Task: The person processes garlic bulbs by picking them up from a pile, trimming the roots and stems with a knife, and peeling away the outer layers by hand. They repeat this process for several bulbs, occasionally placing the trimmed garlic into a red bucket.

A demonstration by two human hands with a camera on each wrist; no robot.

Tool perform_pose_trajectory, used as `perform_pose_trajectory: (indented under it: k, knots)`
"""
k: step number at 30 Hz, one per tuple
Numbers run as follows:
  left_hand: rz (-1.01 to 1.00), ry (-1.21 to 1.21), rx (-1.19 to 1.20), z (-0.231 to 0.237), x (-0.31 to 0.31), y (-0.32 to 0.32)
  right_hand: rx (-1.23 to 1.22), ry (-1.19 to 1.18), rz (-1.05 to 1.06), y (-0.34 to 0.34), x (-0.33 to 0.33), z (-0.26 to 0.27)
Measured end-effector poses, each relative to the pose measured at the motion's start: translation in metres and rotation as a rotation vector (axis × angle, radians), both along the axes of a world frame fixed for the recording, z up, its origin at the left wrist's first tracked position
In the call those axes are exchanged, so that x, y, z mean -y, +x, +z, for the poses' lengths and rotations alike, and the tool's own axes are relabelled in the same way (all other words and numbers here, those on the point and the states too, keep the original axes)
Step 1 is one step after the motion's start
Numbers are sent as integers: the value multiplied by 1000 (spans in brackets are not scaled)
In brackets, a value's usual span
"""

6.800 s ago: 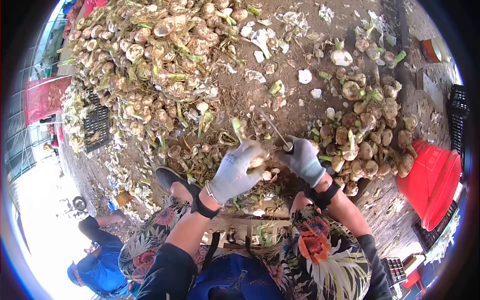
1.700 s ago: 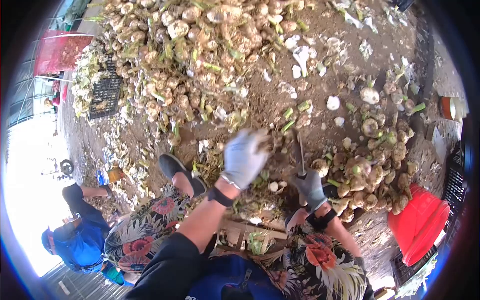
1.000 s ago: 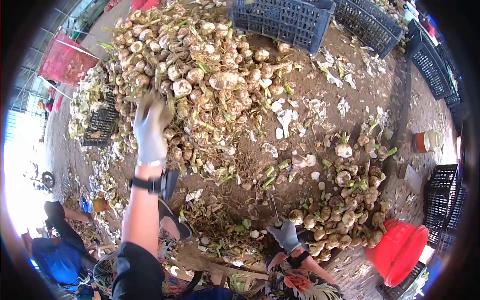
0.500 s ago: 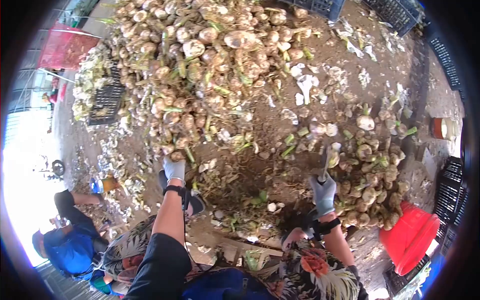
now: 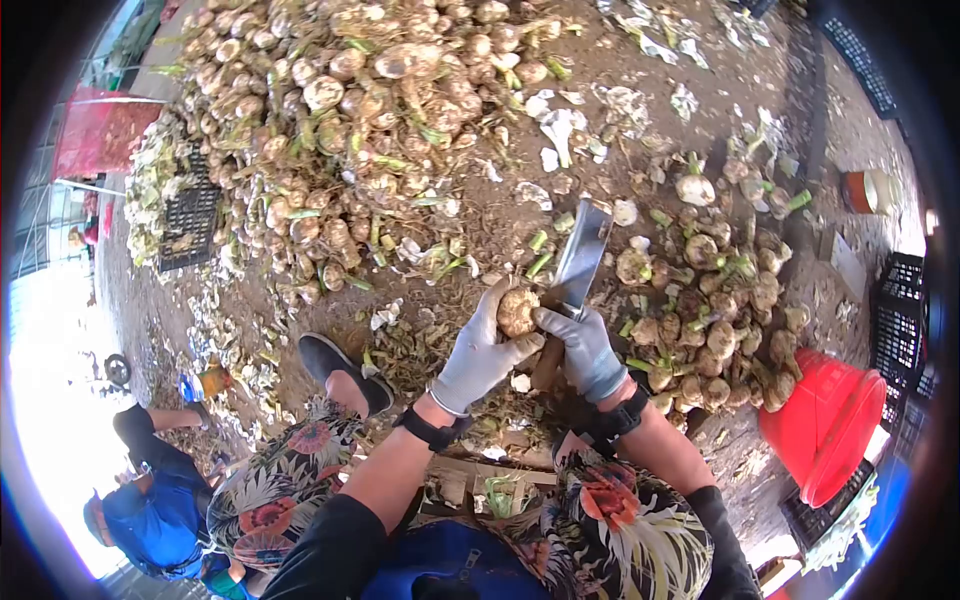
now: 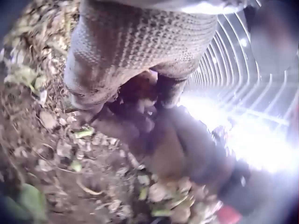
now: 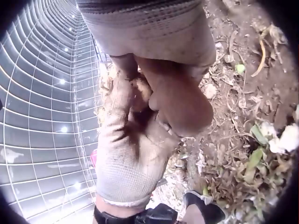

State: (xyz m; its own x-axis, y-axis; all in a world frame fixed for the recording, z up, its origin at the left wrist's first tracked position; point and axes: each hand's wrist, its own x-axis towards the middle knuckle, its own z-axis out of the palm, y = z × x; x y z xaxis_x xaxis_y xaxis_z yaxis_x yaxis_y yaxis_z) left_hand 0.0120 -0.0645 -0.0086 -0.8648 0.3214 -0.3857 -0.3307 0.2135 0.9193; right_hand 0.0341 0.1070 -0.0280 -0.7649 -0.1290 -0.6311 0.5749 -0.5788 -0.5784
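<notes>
One rounded garlic bulb [image 5: 518, 312] sits above the dirt floor [image 5: 490, 232] in the left hand's [image 5: 478, 362] grip, fingers and thumb curled about it, and just beside it the right hand's [image 5: 590, 352] grip is wrapped round a broad-bladed knife [image 5: 583, 258], its blade pointing forward, away from the person. Ahead and to the left I see a big heap of garlic [image 5: 330, 130] with stalks on it, and nearer the right hand a smaller pile of bulbs [image 5: 715, 335], a red bucket [image 5: 815, 425] beside it. Farther off, at the left, someone in blue [image 5: 155, 520] sits low.
</notes>
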Motion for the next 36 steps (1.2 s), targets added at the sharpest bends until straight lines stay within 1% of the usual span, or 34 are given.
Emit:
perform_pose_trajectory:
  k: [1,2,3,4,5,6,7,8,9,10,11,12,13,15,16,17,19,20,21,22,23,25,26,27,28,29,31,33,34,35,36]
  knots:
    - [30,149,139,-3,-5,-2,29,11,-20,-1,-6,8]
    - [22,151,145,-5,-8,-1,7,44,40,1,-12,10]
    - [41,186,205,-3,-11,-2,14,45,33,4,-19,7]
    - [60,216,267,1,-13,-2,-95,234,133,8,-24,2]
    - [52,213,274,5,-14,-3,-204,423,235,11,-27,-1]
    - [-48,0,133,11,-16,-7,-323,763,349,11,-33,12]
    - [-147,-211,-10,14,-16,-9,-318,763,345,14,-33,9]
    - [-143,-119,-37,-3,-9,-4,-460,993,449,19,-32,5]
    - [-150,-118,-32,-2,-11,-1,-603,1221,556,24,-31,2]
    - [-159,-147,27,1,-14,2,-552,1222,622,28,-28,2]
    - [-166,-177,85,2,-15,4,-544,1219,622,29,-27,1]
    - [-326,-180,177,-6,-7,-3,-519,1244,629,29,-25,1]
    - [-329,-183,181,-12,-6,1,-494,1269,634,29,-25,0]
    - [-163,-64,61,-15,-7,10,-534,1288,655,32,-26,2]
    - [-264,-283,-90,-15,-7,7,-551,1309,689,35,-25,3]
    - [-265,-283,-88,-14,-7,7,-570,1332,723,36,-24,4]
    - [-285,-361,-256,-13,-7,8,-565,1356,722,33,-23,9]
    - [-285,-361,-255,-12,-7,9,-562,1380,719,32,-23,10]
    - [-194,-196,-87,-10,-7,10,-560,1380,718,33,-23,8]
    - [-103,-29,83,-8,-7,11,-572,1400,660,35,-23,4]
    - [-102,-29,84,-7,-8,12,-588,1420,603,36,-23,1]
    - [106,138,327,0,-14,12,-559,1388,609,34,-24,5]
    - [105,136,331,4,-14,11,-531,1355,616,34,-24,5]
    - [-11,103,295,8,-14,7,-527,1353,616,32,-29,0]
    - [-129,71,259,16,-16,4,-384,1335,655,31,-39,-11]
    - [-128,87,148,29,-23,9,-243,1313,692,33,-48,-20]
    - [-102,74,112,34,-31,6,-226,1273,686,40,-48,-20]
    - [-69,-109,262,41,-31,-6,-98,1175,497,43,-45,-11]
    - [-83,-98,198,24,-21,-3,-202,1168,490,43,-40,-3]
    - [-91,-103,209,10,-9,1,-410,1254,608,42,-38,3]
    - [-344,-376,-305,0,1,5,-492,1282,608,43,-32,11]
